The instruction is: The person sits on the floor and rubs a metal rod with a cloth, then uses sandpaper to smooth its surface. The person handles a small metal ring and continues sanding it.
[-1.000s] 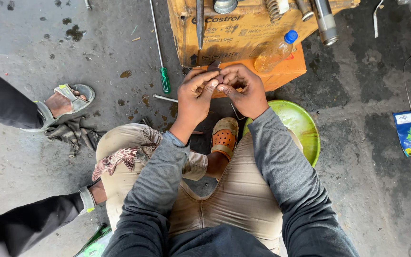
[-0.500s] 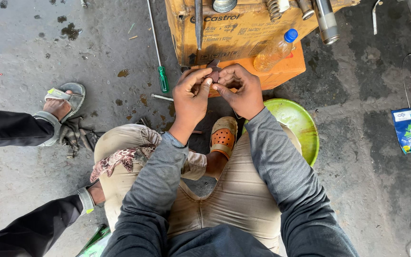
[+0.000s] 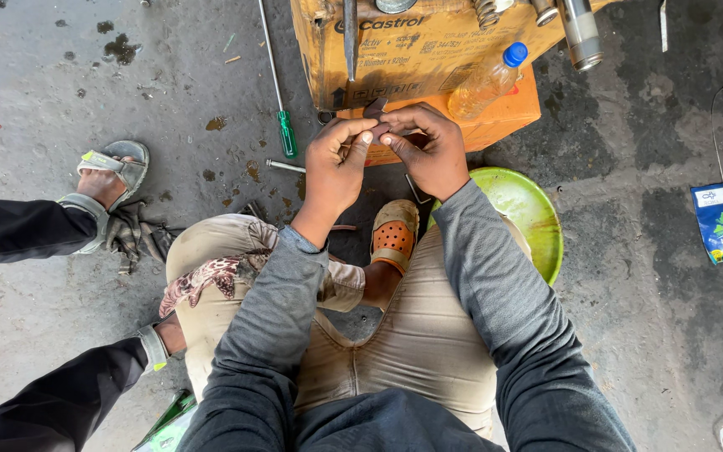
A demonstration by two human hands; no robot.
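The left hand and the right hand meet above the oily floor, fingers of both pinched narrow on a small dark part held between them (its shape is too hidden to tell). At twelve o'clock from the hands stands a yellow cardboard box with a plastic bottle leaning on it. At nine o'clock a green-handled screwdriver lies on the floor, at four o'clock sits a green bowl, and far off at nine o'clock another person's sandalled foot rests.

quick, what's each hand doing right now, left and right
Left hand: closed, fingers pinching the small dark part.
Right hand: closed on the same part from the other side.
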